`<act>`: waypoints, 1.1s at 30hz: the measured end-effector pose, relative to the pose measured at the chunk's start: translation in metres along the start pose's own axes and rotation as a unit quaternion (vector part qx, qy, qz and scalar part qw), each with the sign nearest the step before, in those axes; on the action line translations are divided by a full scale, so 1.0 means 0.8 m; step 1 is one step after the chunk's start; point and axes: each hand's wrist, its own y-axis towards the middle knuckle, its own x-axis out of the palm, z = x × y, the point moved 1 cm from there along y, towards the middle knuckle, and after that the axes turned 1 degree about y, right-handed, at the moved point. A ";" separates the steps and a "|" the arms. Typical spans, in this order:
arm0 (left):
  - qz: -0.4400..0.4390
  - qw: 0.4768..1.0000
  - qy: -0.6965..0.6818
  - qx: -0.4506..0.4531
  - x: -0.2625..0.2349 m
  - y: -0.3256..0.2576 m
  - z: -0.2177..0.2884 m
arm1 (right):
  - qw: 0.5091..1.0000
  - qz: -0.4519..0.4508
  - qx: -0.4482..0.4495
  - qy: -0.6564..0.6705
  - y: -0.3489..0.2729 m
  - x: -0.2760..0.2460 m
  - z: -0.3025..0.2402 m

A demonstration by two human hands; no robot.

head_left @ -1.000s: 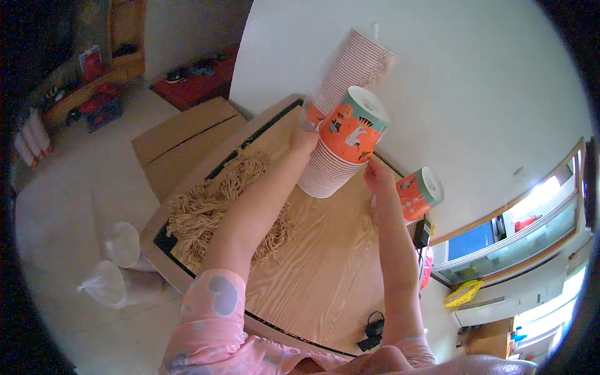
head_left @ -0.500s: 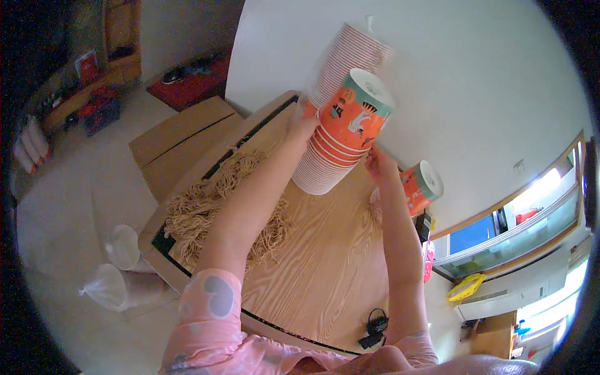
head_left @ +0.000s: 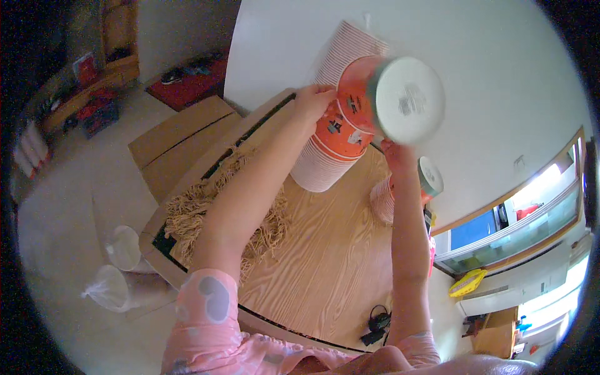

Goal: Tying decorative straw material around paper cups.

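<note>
An orange paper bucket, with a teal band and a white round base, is tilted over the top of a tall stack of nested paper buckets. My left hand is closed on its left edge. My right hand has bent fingers against its lower right side, partly hidden by the base. Behind it rises another tall stack of paper buckets, showing mostly pale rims. Beyond my right forearm is a shorter stack of paper buckets, topped with orange and teal.
Tangled tan cord covers the left of the wooden tabletop. A black cable with a small device lies near the front edge. A cardboard box stands beyond the left edge. Bagged paper buckets lie on the floor.
The top paper bucket has tipped to the right, its white base now turned toward me. My right hand has moved up and right; my left hand has shifted slightly up and right.
</note>
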 end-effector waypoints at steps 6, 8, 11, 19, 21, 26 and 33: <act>-0.121 0.984 0.045 0.125 -0.023 -0.106 -0.004 | 0.974 0.194 -0.066 0.091 -0.134 0.063 -0.016; -0.149 0.964 0.163 0.149 -0.053 -0.160 -0.012 | 0.971 0.225 -0.081 0.013 -0.193 0.065 -0.024; -0.281 0.845 0.455 -0.016 -0.124 -0.261 0.007 | 0.934 0.019 -0.209 -0.289 -0.264 0.072 -0.045; -0.719 0.503 0.352 -0.327 -0.184 -0.491 0.124 | 0.894 0.088 -0.088 -0.429 -0.373 0.135 -0.072; -0.722 0.529 0.325 -0.307 -0.196 -0.519 0.123 | 0.892 0.086 -0.084 -0.436 -0.385 0.144 -0.076; -0.690 0.515 0.391 -0.326 -0.191 -0.552 0.113 | 0.865 0.103 -0.070 -0.487 -0.404 0.160 -0.093; -0.754 0.462 0.217 -0.414 -0.243 -0.610 0.080 | 0.851 0.093 -0.090 -0.508 -0.417 0.169 -0.099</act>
